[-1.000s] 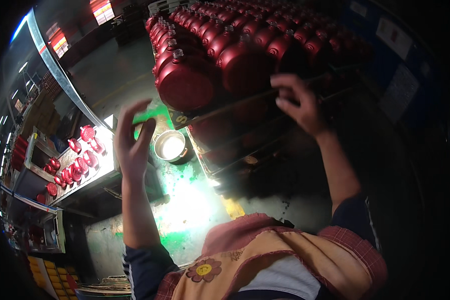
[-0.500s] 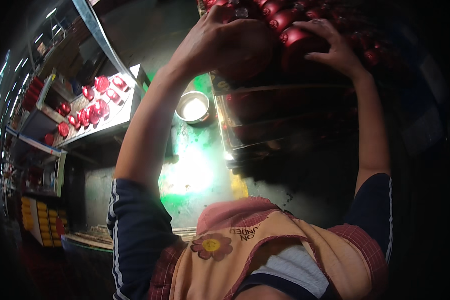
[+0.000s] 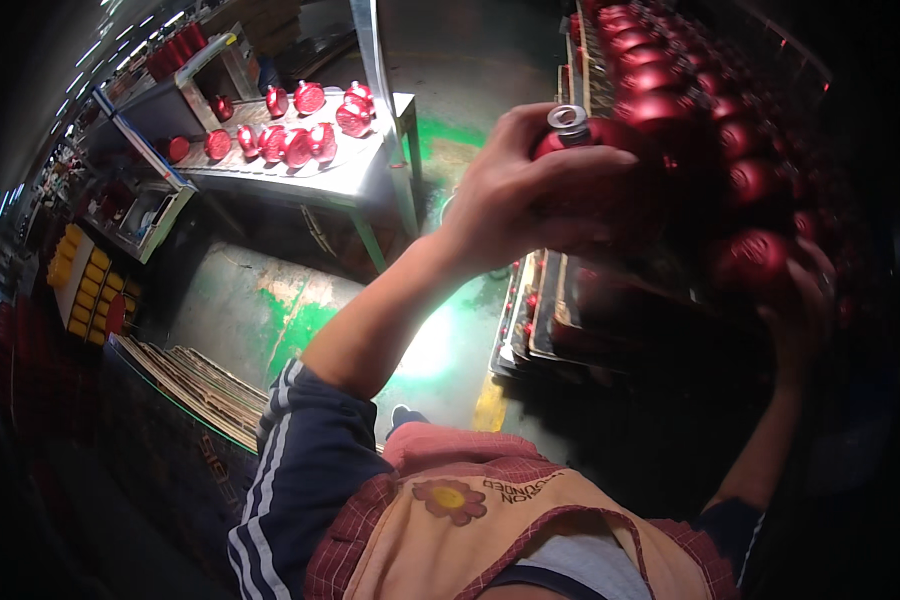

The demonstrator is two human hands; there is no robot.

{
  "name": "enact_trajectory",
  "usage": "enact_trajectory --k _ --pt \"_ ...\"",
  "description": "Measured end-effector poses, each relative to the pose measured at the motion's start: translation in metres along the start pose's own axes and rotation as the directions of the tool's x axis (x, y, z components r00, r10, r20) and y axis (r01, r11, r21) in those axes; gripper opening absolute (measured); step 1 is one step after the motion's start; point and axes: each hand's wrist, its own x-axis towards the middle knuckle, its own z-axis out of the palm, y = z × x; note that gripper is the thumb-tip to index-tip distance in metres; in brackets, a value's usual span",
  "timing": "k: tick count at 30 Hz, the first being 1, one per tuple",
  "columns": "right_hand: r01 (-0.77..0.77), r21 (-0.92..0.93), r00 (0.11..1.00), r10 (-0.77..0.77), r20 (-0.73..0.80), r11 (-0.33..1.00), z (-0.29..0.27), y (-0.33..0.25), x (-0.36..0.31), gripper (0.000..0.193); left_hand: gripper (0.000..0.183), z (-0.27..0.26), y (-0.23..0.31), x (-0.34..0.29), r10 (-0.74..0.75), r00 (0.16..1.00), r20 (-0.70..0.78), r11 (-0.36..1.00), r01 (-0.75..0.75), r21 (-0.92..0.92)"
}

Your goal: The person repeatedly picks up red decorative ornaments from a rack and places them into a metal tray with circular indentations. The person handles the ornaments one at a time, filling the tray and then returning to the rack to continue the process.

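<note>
Vessel (image 3: 632, 185), red and short-necked, sat gripped in the left hand (image 3: 510, 190), right of the worktop (image 3: 355, 170). Farther right of the worktop, the right hand (image 3: 808, 300) curved against a second red vessel (image 3: 753, 262); could not tell whether it gripped.

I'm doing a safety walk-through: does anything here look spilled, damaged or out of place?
Ragged green patches on the grey floor near the bench break up its surface, perhaps spilled or worn paint; I can't tell which. The red ornament in the left hand shows no clear damage, though it is partly shadowed.
</note>
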Motion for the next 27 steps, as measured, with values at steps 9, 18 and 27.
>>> enact_trajectory --k 9,18,27 --pt "-0.247 0.948 0.782 0.537 0.316 -0.199 0.081 -0.17 0.052 0.066 0.072 -0.183 -0.067 -0.154 -0.604 0.772 -0.199 0.792 0.553 -0.258" --pt "0.006 0.886 0.94 0.299 -0.163 0.464 0.302 -0.244 0.16 0.074 0.077 -0.27 -0.086 -0.27 -0.95 0.169 -0.264 0.298 0.744 -0.598" --pt "-0.207 0.974 0.706 0.703 0.083 0.092 0.462 -0.211 0.245 0.073 0.086 -0.275 -0.188 -0.267 -0.955 0.142 -0.262 0.288 0.668 -0.686"
